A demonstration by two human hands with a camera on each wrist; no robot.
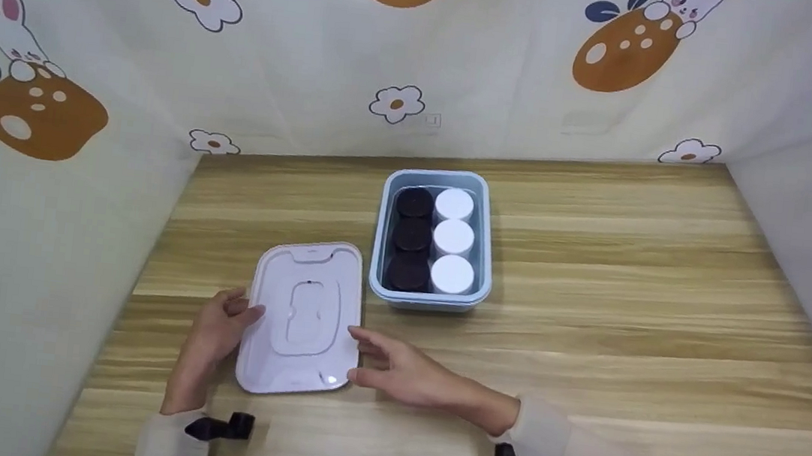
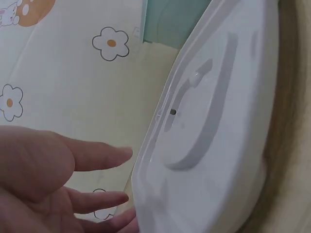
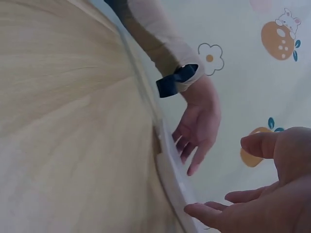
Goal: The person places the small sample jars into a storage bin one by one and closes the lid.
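A white plastic lid (image 1: 305,323) with a moulded ridge lies flat on the table, its inner side apparently up. At its left edge is my left hand (image 1: 221,325); in the left wrist view the thumb (image 2: 99,156) stands apart from the lid, while lower fingertips reach its rim. My right hand (image 1: 406,371) is at the lid's right edge with fingers extended, a fingertip (image 3: 194,208) at the rim in the right wrist view. Behind and right of the lid stands an open light-blue box (image 1: 486,267) with three black cylinders (image 1: 413,236) and three white cylinders (image 1: 453,237) in two rows.
The wood-grain table (image 1: 625,296) runs back to a patterned cloth wall (image 1: 301,81), with more cloth along both sides. Black straps with small mounts are on both wrists, the left one (image 1: 223,428) near the table's front.
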